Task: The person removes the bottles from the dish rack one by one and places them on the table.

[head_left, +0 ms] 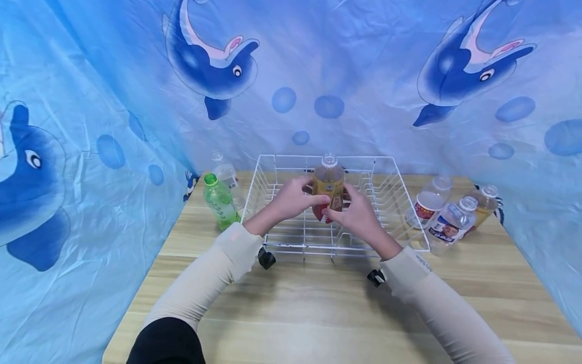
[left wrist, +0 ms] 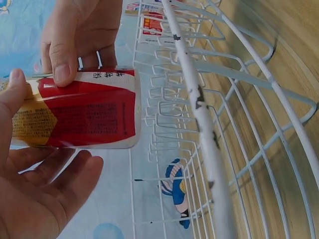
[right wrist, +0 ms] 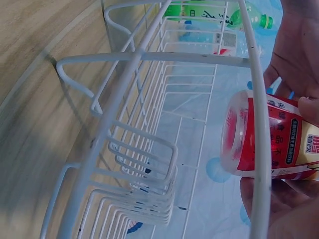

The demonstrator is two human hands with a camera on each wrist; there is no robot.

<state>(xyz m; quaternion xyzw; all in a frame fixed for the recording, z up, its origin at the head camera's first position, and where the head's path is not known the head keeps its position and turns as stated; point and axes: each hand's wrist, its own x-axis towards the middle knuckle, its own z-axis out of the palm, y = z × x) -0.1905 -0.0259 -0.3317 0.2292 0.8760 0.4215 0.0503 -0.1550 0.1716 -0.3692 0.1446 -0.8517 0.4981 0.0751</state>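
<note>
Both hands hold a plastic bottle of amber drink (head_left: 328, 189) upright over the white wire rack (head_left: 318, 246). It has a white cap and a gold, red and white label. My left hand (head_left: 295, 197) is at its left side, thumb across the label in front. From the right, my right hand (head_left: 359, 211) grips it lower down, thumb on the red part. In the left wrist view the bottle (left wrist: 84, 112) appears sideways, its base clear of the wires. The right wrist view shows the red lower label of the bottle (right wrist: 271, 137) behind a rack bar. Fingers behind the bottle are partly hidden.
Left of the rack stand a green bottle (head_left: 220, 202) and a clear bottle (head_left: 227, 177). To its right are two clear bottles (head_left: 429, 202) (head_left: 454, 220) and an amber bottle (head_left: 484, 205). Black feet (head_left: 266, 258) show under the rack on the wooden table (head_left: 291, 313). Blue dolphin-print sheets (head_left: 354, 60) hang behind.
</note>
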